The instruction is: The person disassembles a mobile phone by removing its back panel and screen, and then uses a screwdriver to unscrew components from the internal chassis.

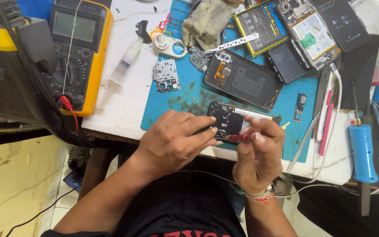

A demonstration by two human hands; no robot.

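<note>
My right fingers [256, 134] are pinched shut around a thin red-handled tool [238, 138], held like a pen. Its tip lies against the near edge of the opened black phone body with its board exposed [230, 119]; the tip itself is too small to make out. I read the pen grip as a way to keep fine control over a very small spot.

My left fingers [205, 127] curl over the phone's left end, fingertips pressing on top. They are closed on it, which seems meant to stop it sliding under the tool. The left hand [172, 140] rests its heel at the table's near edge, a steady brace. The right hand [259, 153] hovers just off that edge.

The phone lies at the near edge of a blue rubber work mat [185, 98], close to my body, so both hands reach it without stretching.

Farther out:
- A second opened dark phone shell [246, 81] lies just beyond it on the mat.
- A small silver shield plate [166, 75] sits far left on the mat.
- A yellow-cased multimeter [77, 48] stands at far left on the white table [123, 109].
- A blue-handled pointed tool [362, 151] lies at the right.
</note>
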